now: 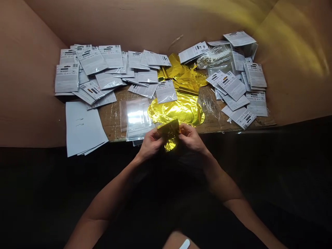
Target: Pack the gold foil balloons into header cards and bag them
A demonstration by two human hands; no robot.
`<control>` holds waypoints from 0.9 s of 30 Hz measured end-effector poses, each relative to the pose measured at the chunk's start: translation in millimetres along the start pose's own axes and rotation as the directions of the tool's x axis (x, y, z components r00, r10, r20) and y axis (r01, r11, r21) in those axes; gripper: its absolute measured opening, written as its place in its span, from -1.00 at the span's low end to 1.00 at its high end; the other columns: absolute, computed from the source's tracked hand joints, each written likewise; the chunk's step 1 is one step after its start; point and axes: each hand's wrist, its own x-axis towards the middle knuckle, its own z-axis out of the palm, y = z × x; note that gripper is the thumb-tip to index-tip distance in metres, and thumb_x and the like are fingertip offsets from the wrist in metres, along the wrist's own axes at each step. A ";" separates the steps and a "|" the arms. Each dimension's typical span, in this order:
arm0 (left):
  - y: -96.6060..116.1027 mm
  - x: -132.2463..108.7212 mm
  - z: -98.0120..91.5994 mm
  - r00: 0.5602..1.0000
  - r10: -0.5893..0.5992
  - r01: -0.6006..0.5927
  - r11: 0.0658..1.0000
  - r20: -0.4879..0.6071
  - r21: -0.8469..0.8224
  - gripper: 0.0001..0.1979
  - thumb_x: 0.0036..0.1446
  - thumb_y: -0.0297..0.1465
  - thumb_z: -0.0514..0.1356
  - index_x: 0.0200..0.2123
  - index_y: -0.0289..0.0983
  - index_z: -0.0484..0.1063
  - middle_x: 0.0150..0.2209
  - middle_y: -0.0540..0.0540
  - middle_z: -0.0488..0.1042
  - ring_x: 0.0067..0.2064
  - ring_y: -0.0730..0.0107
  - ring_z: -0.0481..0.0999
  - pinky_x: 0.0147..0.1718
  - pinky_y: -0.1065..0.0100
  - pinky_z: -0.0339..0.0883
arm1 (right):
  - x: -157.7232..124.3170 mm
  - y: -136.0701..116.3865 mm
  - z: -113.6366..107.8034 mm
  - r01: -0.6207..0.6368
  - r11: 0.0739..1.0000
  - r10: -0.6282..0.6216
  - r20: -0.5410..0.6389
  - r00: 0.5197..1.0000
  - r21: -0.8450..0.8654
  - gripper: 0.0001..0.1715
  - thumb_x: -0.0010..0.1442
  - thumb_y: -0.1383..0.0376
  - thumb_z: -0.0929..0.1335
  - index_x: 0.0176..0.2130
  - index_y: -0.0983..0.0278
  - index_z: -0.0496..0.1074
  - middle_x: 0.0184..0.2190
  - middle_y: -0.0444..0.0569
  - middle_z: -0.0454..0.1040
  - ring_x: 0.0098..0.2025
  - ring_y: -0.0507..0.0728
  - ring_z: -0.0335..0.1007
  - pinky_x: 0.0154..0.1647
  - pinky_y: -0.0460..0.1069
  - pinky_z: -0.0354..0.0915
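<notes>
Between both hands, just off the front edge of the table, is a folded gold foil balloon (169, 136). My left hand (151, 143) is closed on its left side, thumb on top. My right hand (192, 137) pinches its right side. Right behind the hands lie flat gold foil balloons (178, 109), spread out and partly overlapping, with more crumpled gold foil (180, 69) farther back. A stack of clear plastic sleeves (136, 116) lies to the left of the foil.
Printed white packets (111, 57) lie in an overlapping heap at the back left, and more packets (232, 86) at the right. White sheets (83, 128) overhang the front left edge. Crinkled clear film (216, 57) sits at the back right. Brown cardboard walls (145, 24) enclose the table.
</notes>
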 end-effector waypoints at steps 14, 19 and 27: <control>42.1 -8.9 -128.0 0.863 0.489 -0.198 0.557 -0.126 0.807 -0.68 0.38 -0.28 0.26 0.11 -0.29 0.57 0.00 -0.29 0.63 -0.04 0.09 0.65 -0.03 0.14 0.54 | 35.7 -41.7 19.8 0.218 0.737 0.083 0.406 0.910 -0.640 -0.65 0.33 0.03 0.42 -0.29 0.23 0.65 -0.42 -0.04 0.58 -0.37 0.18 0.46 -0.34 0.01 0.33; 64.5 -33.8 -276.2 0.478 0.397 0.663 0.422 -0.783 0.618 -0.40 0.18 -0.19 0.46 0.13 -0.44 0.43 0.29 -0.64 0.34 0.41 -0.54 0.23 0.33 -0.30 0.18 | 32.8 -26.8 29.4 0.189 0.798 0.051 0.376 0.925 -0.572 -0.64 0.31 0.01 0.43 -0.31 0.23 0.64 -0.39 0.01 0.60 -0.32 0.21 0.51 -0.31 0.03 0.39; 56.4 -78.8 -301.1 0.315 0.472 0.473 0.674 -0.823 0.567 -0.82 0.22 -0.37 0.34 -0.20 -0.24 0.39 -0.08 -0.28 0.57 0.06 -0.04 0.59 0.19 -0.01 0.41 | 44.8 -20.9 58.0 0.128 0.924 -0.031 0.263 0.964 -0.359 -0.65 0.25 -0.05 0.52 -0.29 0.16 0.65 -0.27 0.04 0.60 -0.22 0.25 0.54 -0.25 0.09 0.45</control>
